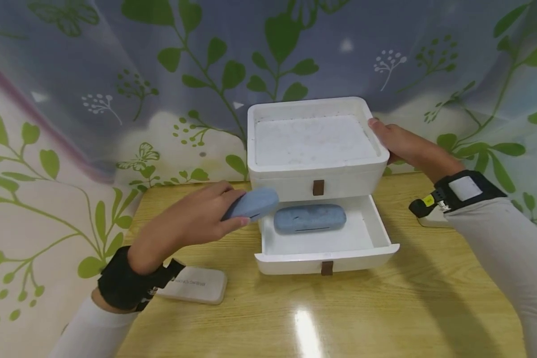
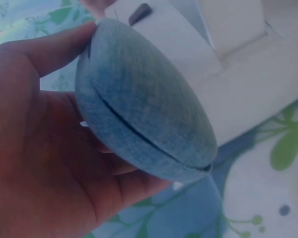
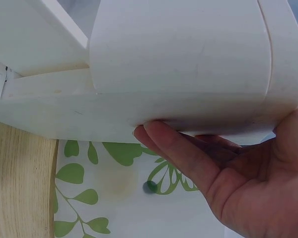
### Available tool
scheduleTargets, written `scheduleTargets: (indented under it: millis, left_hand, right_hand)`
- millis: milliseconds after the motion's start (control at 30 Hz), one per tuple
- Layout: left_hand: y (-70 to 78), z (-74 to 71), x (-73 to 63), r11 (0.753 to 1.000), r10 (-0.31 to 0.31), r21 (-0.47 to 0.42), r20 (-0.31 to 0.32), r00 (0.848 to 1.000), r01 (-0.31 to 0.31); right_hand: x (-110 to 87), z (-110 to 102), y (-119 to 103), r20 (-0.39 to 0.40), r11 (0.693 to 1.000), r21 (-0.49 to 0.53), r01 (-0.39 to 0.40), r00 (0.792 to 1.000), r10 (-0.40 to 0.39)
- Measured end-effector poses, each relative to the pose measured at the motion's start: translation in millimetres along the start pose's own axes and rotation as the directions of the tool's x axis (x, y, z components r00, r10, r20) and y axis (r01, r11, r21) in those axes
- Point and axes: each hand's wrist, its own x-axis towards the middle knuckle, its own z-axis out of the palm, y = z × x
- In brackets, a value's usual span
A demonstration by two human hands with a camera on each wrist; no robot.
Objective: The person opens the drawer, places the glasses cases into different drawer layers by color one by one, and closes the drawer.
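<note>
My left hand (image 1: 197, 214) holds a blue fabric glasses case (image 1: 255, 203) by one end, above the left edge of an open drawer. In the left wrist view the case (image 2: 144, 94) looks closed, a dark seam running along it. A white two-drawer storage box (image 1: 317, 181) stands at the back of the table. Its lower drawer (image 1: 326, 248) is pulled out, and a second blue glasses case (image 1: 311, 219) lies inside. At the box's right side my right hand (image 1: 398, 141) grips the top rim; in the right wrist view its fingers (image 3: 181, 153) lie against the side wall.
On the wooden table (image 1: 340, 313), a white rectangular case (image 1: 197, 284) with faint lettering lies below my left wrist. Another pale object (image 1: 434, 219) is partly covered by the right wrist strap. A leaf-patterned curtain (image 1: 197, 119) hangs close behind the storage box.
</note>
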Motion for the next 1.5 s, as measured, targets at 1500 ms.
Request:
scheduleTargets:
  millis: [1500]
  left_hand:
    - [110.5,50.3,145.0,0.987,0.109,0.034,0.561,0.820,-0.154]
  right_hand:
    - [-0.6,1,-1,-0.002,1.000,-0.005,-0.002,1.000,0.002]
